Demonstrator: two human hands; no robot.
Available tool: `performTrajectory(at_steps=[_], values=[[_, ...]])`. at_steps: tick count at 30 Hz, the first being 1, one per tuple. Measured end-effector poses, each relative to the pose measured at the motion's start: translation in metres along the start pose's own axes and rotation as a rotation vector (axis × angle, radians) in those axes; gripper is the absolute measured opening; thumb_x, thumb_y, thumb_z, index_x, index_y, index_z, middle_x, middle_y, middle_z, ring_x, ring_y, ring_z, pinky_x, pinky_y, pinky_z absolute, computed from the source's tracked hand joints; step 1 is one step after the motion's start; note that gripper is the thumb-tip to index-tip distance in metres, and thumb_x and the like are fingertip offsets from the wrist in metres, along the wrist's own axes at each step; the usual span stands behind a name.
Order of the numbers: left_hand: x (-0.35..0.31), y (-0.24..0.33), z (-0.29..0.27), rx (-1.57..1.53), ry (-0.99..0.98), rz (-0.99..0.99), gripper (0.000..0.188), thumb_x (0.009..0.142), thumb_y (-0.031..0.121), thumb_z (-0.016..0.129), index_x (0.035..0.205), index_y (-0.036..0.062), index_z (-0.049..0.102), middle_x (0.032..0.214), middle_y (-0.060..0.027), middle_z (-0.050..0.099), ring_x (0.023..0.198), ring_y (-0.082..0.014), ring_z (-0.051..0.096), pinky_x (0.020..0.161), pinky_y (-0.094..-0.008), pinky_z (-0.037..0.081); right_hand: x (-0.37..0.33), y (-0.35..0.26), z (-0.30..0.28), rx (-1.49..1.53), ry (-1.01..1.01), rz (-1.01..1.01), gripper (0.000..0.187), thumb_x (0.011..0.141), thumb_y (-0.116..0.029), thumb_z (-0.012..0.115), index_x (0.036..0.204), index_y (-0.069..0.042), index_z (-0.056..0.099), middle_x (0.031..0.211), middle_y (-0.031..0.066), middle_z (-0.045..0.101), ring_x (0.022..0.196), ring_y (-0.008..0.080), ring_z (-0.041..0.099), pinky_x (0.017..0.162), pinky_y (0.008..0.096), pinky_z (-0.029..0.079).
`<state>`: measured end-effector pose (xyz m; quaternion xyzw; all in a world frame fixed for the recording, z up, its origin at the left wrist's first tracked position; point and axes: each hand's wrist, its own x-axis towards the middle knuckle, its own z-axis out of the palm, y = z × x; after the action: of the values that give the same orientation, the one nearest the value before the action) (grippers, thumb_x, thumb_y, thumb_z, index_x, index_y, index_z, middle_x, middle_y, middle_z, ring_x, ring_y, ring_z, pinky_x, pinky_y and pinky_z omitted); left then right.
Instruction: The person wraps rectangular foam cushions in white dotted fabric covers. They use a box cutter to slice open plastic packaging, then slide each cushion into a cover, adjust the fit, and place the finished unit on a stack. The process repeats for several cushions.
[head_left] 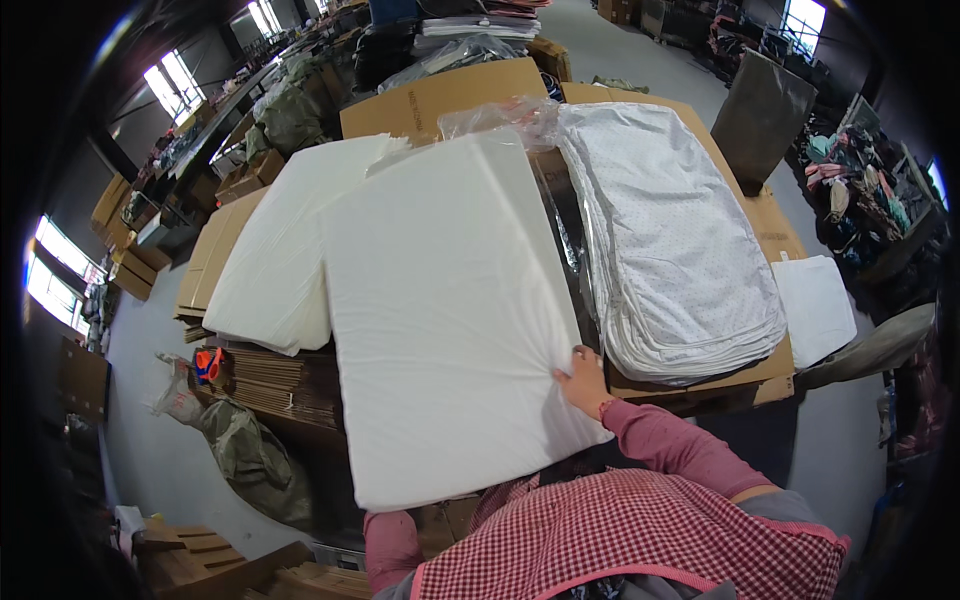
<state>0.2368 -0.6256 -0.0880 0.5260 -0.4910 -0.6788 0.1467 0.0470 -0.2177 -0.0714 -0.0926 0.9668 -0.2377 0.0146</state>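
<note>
Dk print (411,104) on rear cardbd (480,90), too sm. to read.

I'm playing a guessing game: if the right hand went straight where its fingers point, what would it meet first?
Probably the wide white rectangular fabric pad, which the right hand seems to touch now.

A textile workshop — heaped fabric (865,185), flattened cartons (270,385) and stacked patterned cloth (680,230) show it.
</note>
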Motion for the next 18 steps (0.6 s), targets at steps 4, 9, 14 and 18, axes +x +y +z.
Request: performTrajectory(at_steps=[4,9,14,18], values=[[-0.007,-0.012,0.008,-0.124,-0.081,-0.067,0.025,0.099,0.031,0.049,0.109,0.0079,0.050,0.090,-0.0017,0.043,0.077,-0.0136,0.041,0.065,-0.0280,0.039,-0.002,0.032,0.001,0.334,0.008,0.005,0.052,0.083,-0.019,0.068,0.129,0.001,0.053,0.132,0.0248,0.049,0.119,0.0409,0.049,0.100,0.0454,0.041],[-0.002,-0.003,0.018,-0.193,-0.148,-0.049,0.032,0.099,0.035,0.047,0.115,0.0066,0.048,0.099,-0.0032,0.045,0.085,-0.0152,0.043,0.072,-0.0294,0.040,0.008,0.024,-0.010,0.281,-0.111,0.234,0.044,0.080,-0.029,0.071,0.106,0.006,0.061,0.111,0.0266,0.062,0.104,0.0428,0.060,0.092,0.0466,0.047],[0.000,0.020,0.012,-0.230,-0.232,0.002,0.040,0.100,0.039,0.044,0.121,0.0054,0.047,0.107,-0.0047,0.046,0.094,-0.0167,0.045,0.078,-0.0308,0.042,0.017,0.012,-0.032,0.222,-0.038,0.212,0.049,0.077,-0.036,0.073,0.098,0.007,0.064,0.100,0.0282,0.065,0.096,0.0435,0.062,0.085,0.0466,0.049],[0.004,0.067,-0.015,-0.240,-0.348,0.068,0.045,0.101,0.042,0.042,0.125,0.0044,0.046,0.114,-0.0060,0.048,0.101,-0.0180,0.047,0.084,-0.0320,0.043,0.031,-0.010,-0.068,0.497,0.058,0.346,0.059,0.079,-0.039,0.071,0.105,0.013,0.063,0.103,0.0341,0.064,0.097,0.0454,0.064,0.088,0.0452,0.051]])
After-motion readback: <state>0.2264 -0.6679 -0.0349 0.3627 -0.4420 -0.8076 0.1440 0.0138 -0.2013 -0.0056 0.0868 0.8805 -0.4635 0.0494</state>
